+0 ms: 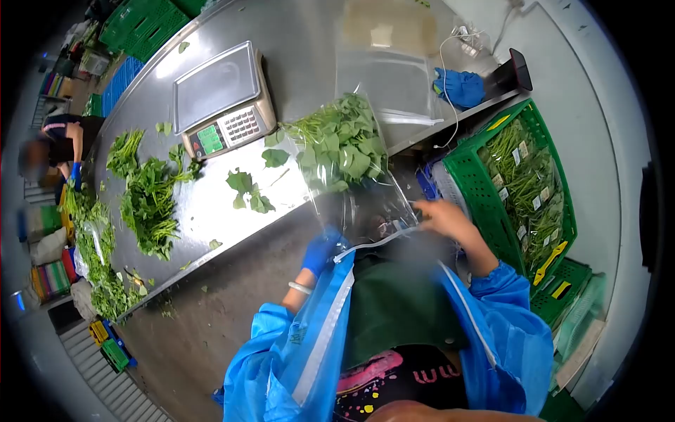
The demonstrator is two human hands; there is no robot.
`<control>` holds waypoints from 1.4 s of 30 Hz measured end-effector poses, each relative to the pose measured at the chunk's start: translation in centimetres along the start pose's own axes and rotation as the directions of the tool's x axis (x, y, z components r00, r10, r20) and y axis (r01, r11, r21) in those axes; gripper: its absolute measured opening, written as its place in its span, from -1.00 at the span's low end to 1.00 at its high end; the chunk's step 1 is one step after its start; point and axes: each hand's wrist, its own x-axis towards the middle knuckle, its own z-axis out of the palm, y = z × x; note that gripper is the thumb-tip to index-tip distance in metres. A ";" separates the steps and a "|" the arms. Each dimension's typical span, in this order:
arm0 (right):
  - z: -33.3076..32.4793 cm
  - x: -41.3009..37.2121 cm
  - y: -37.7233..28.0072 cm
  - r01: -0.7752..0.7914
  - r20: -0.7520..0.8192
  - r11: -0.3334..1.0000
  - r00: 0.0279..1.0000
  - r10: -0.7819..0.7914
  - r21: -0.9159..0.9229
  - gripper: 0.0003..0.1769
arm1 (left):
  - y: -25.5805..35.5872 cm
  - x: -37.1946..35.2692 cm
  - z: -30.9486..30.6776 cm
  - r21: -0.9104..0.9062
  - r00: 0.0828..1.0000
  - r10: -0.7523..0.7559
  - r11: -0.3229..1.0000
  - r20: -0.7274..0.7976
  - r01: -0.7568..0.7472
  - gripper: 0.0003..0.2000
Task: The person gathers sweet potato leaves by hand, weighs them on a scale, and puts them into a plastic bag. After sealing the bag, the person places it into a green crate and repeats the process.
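Observation:
A clear plastic bag (325, 207) filled with leafy green vegetables (351, 144) lies partly on the steel table, its mouth hanging over the front edge towards me. My left hand (323, 251), in a blue glove, is closed on the left side of the bag's mouth. On the right side, my bare right hand (448, 221) pinches the bag's edge between its fingers. Just left of the bag, loose leafy sprigs (249, 193) lie on the table. Behind them is a digital scale (218, 84) with a bare pan and a lit green display.
Heaps of greens (149, 204) cover the left of the steel table (302, 42). Flat clear bags (387, 77), a blue glove (460, 87) and a cable lie at the back right. A green crate (481, 190) of bagged greens stands right. Another person (63, 141) works far left.

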 end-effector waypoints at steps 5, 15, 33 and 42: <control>-2.9 8.7 -6.2 0.343 -0.609 0.936 0.728 -0.315 -0.075 -0.53 | 1.9 -2.2 1.2 -0.155 0.995 -0.014 0.988 -0.100 -0.001 -0.80; 5.1 21.5 -6.7 0.409 -0.223 0.803 0.815 -0.535 -0.433 -0.28 | -1.4 -1.6 0.5 -0.376 0.995 -0.039 0.927 -0.086 0.004 -0.71; 12.2 5.1 -12.1 0.835 -0.066 0.490 0.490 -0.869 -0.251 -0.87 | -6.4 -2.7 0.0 0.176 0.886 0.460 0.869 0.058 -0.462 -0.78; 28.7 -12.3 33.3 0.532 0.192 0.630 0.828 -0.527 -0.566 -0.68 | -4.1 -2.9 -2.7 0.152 0.956 0.285 0.944 0.073 -0.293 -0.64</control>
